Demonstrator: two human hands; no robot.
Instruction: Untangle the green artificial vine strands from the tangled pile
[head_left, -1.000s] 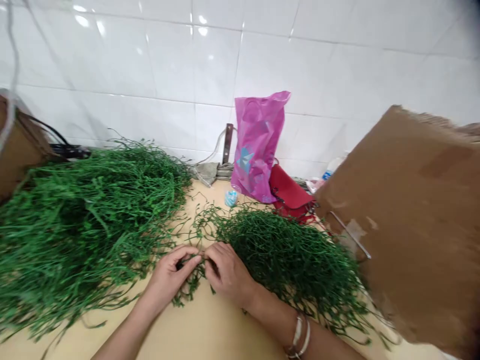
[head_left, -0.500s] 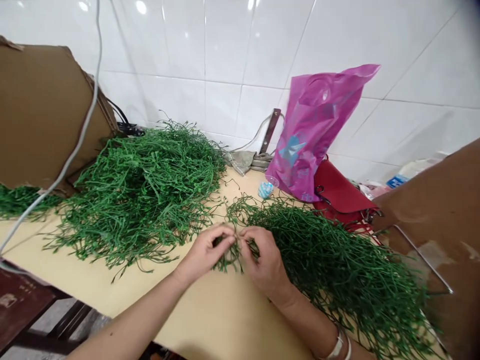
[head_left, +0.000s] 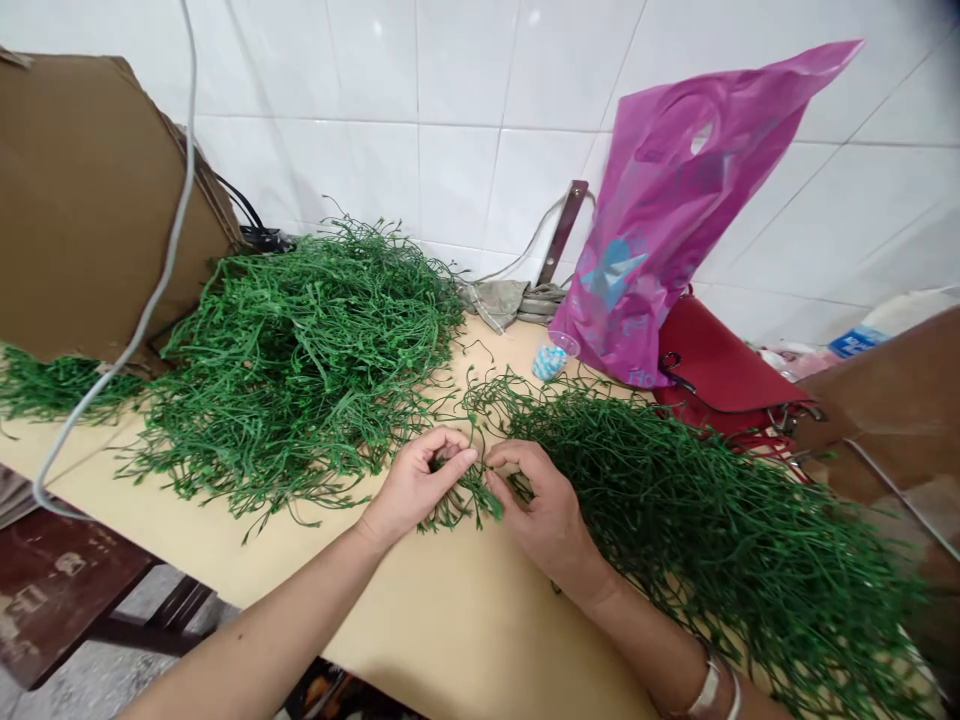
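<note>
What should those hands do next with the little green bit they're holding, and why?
I'd guess the right hand should gently ease its strands away from the left hand. Both hands are pinching a small clump of green vine strands that looks tangled. Going slowly seems wise, because loose ends trail toward the big pile of strands on the right.

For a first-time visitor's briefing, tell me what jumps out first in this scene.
The left heap of green strands and the right heap of green strands dominate the pale tabletop. Between them, the left hand and right hand work at a small tangle of strands. Behind, a magenta plastic bag leans against the white tiled wall beside a red handbag.
</note>
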